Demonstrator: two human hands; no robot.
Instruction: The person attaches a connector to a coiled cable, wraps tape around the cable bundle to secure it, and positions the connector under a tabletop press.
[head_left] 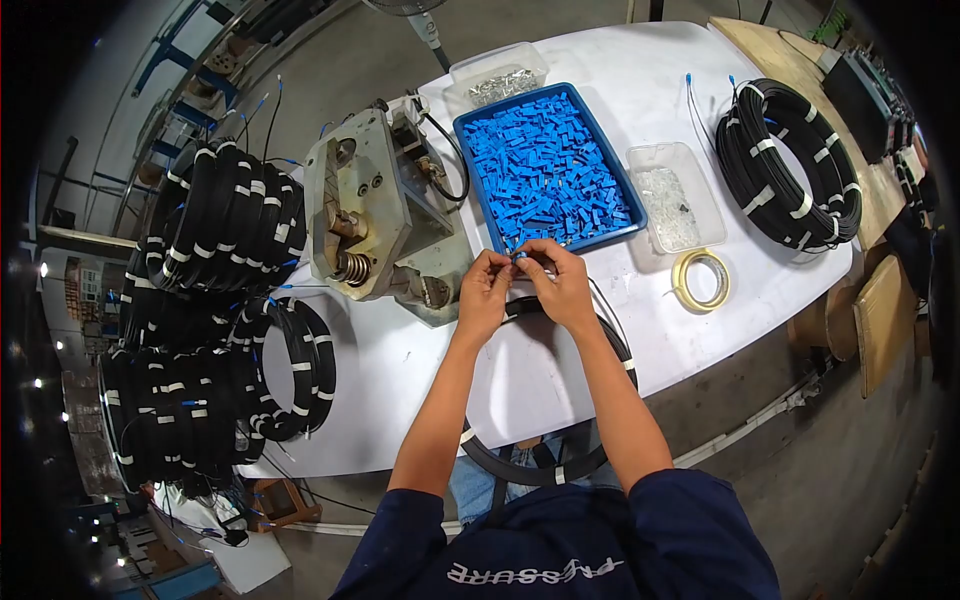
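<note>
My left hand (486, 290) and my right hand (562, 285) meet at the near edge of a blue tray (597, 240). The fingertips of both are closed on a small blue cable connector (519, 256); the fingers partly cover it. Many loose blue connector pieces (550, 165) fill the tray just beyond. Beneath my forearms a coil of black cable (505, 467), bound with white tape, rests partly on the table and partly over my lap. A thin cable end rises from it near my right hand.
A metal press-like machine (375, 215) stands left of the tray. Taped black cable coils (225, 220) are stacked at far left; another coil (790, 165) lies right. A tape roll (700, 280), a bin of clear parts (672, 205) and a bin of metal parts (500, 85) surround the tray.
</note>
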